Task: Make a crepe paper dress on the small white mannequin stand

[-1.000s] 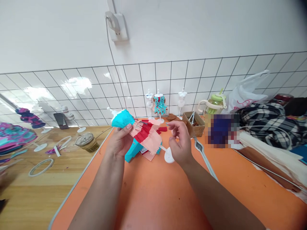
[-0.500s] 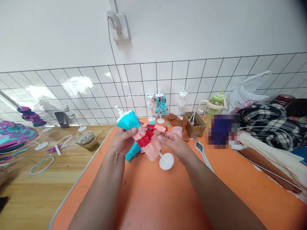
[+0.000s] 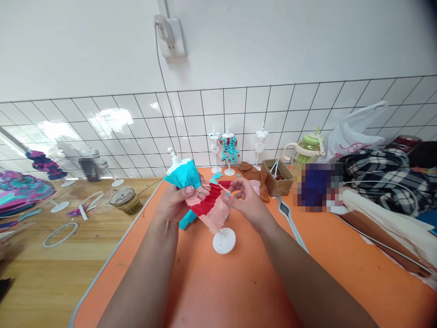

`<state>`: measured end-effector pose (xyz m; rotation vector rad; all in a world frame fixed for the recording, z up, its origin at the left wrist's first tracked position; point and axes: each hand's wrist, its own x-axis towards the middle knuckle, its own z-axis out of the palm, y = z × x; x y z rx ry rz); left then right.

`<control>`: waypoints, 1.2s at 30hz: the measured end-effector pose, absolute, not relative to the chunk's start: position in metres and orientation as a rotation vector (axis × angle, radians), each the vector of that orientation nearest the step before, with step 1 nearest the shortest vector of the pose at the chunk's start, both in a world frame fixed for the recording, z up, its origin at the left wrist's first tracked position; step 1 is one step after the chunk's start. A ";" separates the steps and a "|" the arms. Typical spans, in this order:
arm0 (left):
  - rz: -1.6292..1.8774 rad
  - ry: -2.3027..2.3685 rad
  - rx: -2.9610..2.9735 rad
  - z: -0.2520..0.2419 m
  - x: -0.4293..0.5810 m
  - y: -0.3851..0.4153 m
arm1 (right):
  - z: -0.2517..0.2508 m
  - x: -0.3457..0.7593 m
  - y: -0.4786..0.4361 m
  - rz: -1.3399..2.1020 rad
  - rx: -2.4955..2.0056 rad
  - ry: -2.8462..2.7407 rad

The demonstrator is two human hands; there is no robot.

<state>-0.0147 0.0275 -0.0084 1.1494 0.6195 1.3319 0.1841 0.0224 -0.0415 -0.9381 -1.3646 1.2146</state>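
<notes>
I held the dressed mannequin [image 3: 198, 197] tilted above the orange table [image 3: 218, 291], left of the cardboard box [image 3: 280, 187], my left hand [image 3: 173, 204] gripping its waist. My right hand's [image 3: 251, 205] bent fingers were near the skirt's [image 3: 211, 210] right edge; I couldn't tell whether they pinched anything.

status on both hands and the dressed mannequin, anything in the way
Left hand gripping dressed mannequin, tilted. Right hand at skirt edge, grip unclear. Turquoise material behind skirt, partly hidden; nothing seen blocking hands.

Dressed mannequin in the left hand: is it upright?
No, the left hand holds the dressed mannequin tilted, its turquoise top leaning left of its white base.
</notes>
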 end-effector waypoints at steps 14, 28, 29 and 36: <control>1.346 0.607 1.127 -0.010 -0.012 0.028 | -0.046 0.178 0.009 -0.122 -0.922 -1.643; 1.352 0.551 1.261 -0.013 -0.015 0.027 | -0.045 0.180 0.009 -0.198 -0.942 -1.659; 1.360 0.551 1.257 -0.013 -0.014 0.027 | -0.045 0.180 0.009 -0.235 -0.937 -1.650; 1.479 0.608 1.175 -0.009 -0.008 0.024 | -0.051 0.182 0.006 -0.316 -0.945 -1.721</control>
